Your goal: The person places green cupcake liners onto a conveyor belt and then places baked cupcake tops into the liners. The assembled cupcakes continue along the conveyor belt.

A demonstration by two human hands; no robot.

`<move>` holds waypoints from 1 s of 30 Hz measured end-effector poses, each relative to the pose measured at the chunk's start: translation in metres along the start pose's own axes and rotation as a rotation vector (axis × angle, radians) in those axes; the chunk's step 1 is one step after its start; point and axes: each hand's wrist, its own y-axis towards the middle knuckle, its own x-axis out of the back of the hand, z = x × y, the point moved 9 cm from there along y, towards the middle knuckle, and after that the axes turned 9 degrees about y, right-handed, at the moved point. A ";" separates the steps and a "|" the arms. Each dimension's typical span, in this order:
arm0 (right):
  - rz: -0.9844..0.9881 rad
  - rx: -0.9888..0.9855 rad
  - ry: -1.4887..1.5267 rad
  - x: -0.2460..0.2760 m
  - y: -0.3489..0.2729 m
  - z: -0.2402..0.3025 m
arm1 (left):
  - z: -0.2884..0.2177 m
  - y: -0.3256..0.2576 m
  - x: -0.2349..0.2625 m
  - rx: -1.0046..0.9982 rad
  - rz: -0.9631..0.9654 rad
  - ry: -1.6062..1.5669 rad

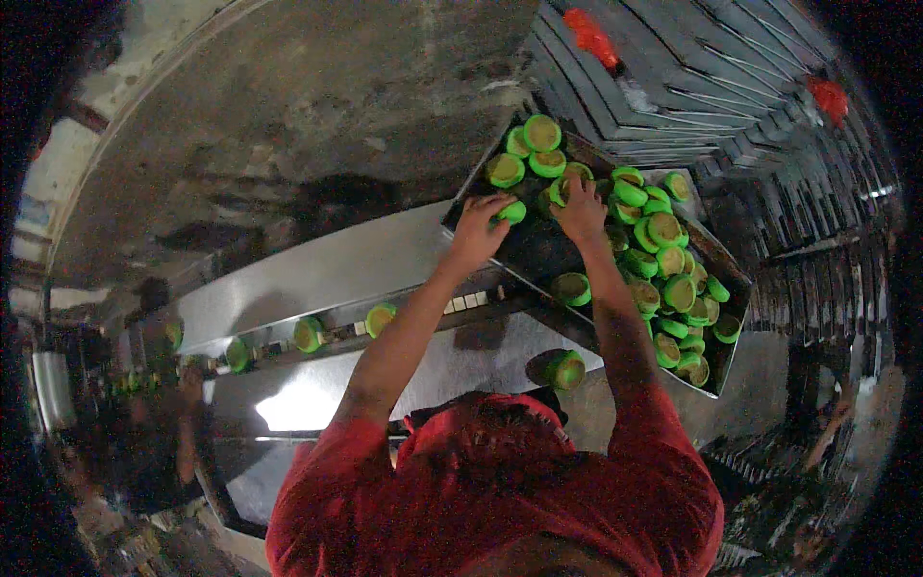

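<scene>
Your left hand (478, 233) is over the near-left end of a dark metal tray (529, 252), with its thumb and fingers closed on a small green piece (511, 213), round and squat, at the fingertips. Your right hand (583, 212) is just to the right of it, the two well short of touching. Its fingers curl down over another green piece (558, 195) in the tray; the view is too dim and grainy there to tell whether they are clamped on it or only resting against it.

Beyond your hands, at the tray's far corner, sits a small cluster of green cups (544, 147) with brownish, hollowed tops. To the right of your right hand, and on down beside that forearm, a larger heap of green cups (679, 292) lies jumbled, some tilted on their sides. One lone cup (570, 288) rests in the tray between your forearms, close by the right one.

Left of your left forearm, more green cups (308, 334) stand spaced in a line along a narrow track (343, 333). Below your right hand, outside the tray, another cup (567, 369) lies near your red shirt (577, 500).
</scene>
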 end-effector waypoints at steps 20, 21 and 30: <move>0.099 0.267 0.669 -0.109 -0.138 0.086 | 0.024 -0.192 0.068 0.247 0.000 0.556; -0.039 0.344 0.519 -0.105 -0.149 0.085 | 0.032 -0.209 0.061 0.237 0.008 0.677; 0.192 0.398 0.320 -0.053 -0.165 0.064 | -0.019 -0.213 -0.060 -0.142 0.457 0.450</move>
